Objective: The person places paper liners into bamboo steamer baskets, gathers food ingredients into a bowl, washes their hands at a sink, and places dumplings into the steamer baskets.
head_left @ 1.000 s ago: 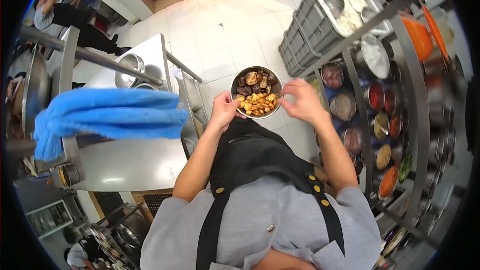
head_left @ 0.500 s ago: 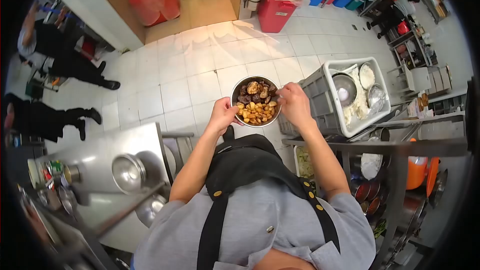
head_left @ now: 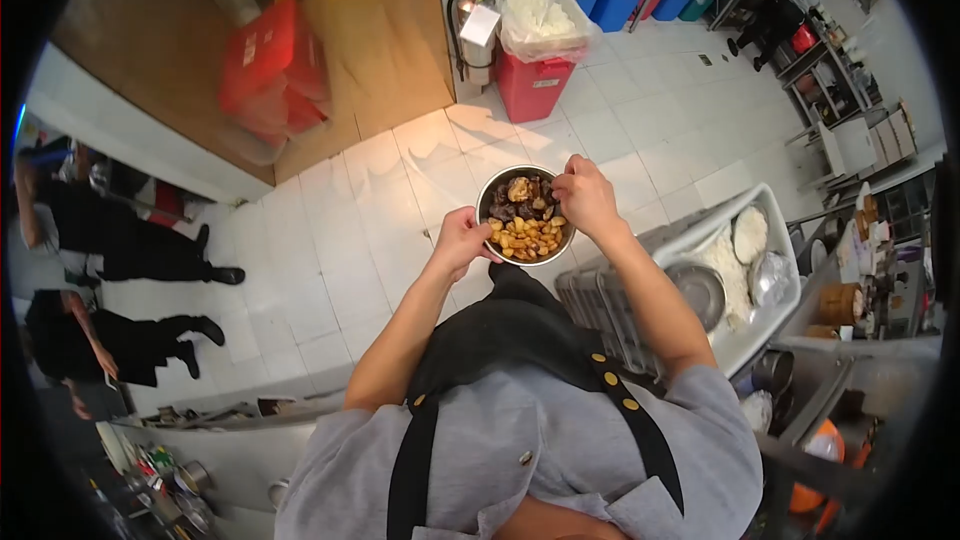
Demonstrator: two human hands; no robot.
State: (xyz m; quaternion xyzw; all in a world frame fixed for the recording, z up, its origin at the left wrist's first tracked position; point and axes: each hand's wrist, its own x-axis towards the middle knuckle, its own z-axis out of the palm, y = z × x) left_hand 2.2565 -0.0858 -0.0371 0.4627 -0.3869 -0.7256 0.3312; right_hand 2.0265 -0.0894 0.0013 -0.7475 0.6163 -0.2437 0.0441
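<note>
Inside round metal bowl (head_left: pixel 528 262), glossy chunks (head_left: pixel 526 238)

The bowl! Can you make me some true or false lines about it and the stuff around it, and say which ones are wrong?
1. The left hand holds the bowl. True.
2. The bowl is empty. False: it has golden pieces and dark pieces in it.
3. The right hand is at the bowl's right side. True.
4. The bowl sits on the floor. False: it is held up above the floor.
5. The apron is white. False: the apron is black.
6. The red bin stands on the floor. True.
</note>
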